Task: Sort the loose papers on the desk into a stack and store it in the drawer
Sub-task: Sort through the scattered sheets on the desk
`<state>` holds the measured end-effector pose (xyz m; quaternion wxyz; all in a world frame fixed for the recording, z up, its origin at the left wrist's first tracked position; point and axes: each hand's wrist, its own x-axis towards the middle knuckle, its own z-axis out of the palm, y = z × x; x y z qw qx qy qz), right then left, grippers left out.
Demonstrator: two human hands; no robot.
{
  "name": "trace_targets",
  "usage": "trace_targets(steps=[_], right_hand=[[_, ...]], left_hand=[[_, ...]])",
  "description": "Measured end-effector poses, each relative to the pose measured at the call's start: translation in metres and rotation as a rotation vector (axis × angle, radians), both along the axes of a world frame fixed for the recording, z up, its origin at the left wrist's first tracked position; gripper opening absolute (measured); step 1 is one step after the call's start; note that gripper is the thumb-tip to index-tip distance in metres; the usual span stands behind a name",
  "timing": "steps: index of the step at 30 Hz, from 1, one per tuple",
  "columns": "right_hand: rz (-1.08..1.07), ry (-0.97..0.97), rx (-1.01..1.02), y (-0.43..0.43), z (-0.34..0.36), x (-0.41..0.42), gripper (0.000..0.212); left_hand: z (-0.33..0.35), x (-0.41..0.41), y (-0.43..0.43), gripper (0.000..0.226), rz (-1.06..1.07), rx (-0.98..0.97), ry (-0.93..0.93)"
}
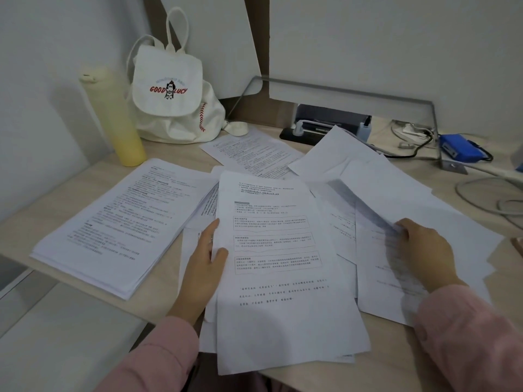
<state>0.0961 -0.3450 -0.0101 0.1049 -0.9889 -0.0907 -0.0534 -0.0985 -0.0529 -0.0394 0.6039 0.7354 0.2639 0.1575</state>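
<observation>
Pink sleeves (158,360) reach in from the bottom edge over a pale wooden desk (396,363). The left hand (203,267) grips the left edge of a bundle of printed sheets (283,278), thumb on top, and the bundle overhangs the desk's near edge. The right hand (427,250), fingers curled, pinches a sheet among the loose papers (410,193) spread to the right. A squared stack (113,222) lies on the left. Farther back stand a yellow bottle (113,117) and a white canvas backpack (172,91), with a power strip (300,134) by the wall.
</observation>
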Motion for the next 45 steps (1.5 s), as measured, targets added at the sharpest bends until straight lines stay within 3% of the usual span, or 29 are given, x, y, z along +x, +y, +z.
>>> trace_targets(steps=[5,12,16,20,22,27,33,39,45], right_hand=[[0.134,0.064,0.434,0.023,0.034,-0.018,0.016],[0.297,0.585,1.157,0.042,0.092,-0.052,0.016],[0.411,0.71,1.344,0.04,0.106,-0.053,0.022],[0.374,0.742,1.439,0.035,0.101,-0.049,0.025],[0.279,0.706,1.375,0.033,0.091,-0.048,0.024],[0.122,0.553,0.868,0.033,0.068,-0.039,0.024],[0.388,0.476,0.201,0.044,0.072,-0.008,0.031],[0.47,0.42,-0.18,0.072,0.081,0.021,0.022],[0.662,0.088,-0.427,0.127,0.072,0.007,0.022]], left_hand=[[0.002,0.001,-0.002,0.056,-0.011,0.003,0.007],[0.001,0.0,-0.001,0.054,-0.015,0.045,0.042],[0.004,-0.001,-0.002,0.05,-0.021,0.069,0.034],[0.004,-0.001,-0.001,0.047,-0.017,0.092,0.032],[0.003,-0.001,-0.001,0.045,-0.004,0.089,0.029],[0.004,-0.001,0.0,0.035,0.005,0.049,0.018],[0.005,-0.001,0.0,0.039,0.035,-0.087,-0.042],[0.006,-0.001,0.0,0.039,0.04,-0.13,-0.047],[0.01,0.0,-0.003,0.031,0.056,-0.145,-0.056]])
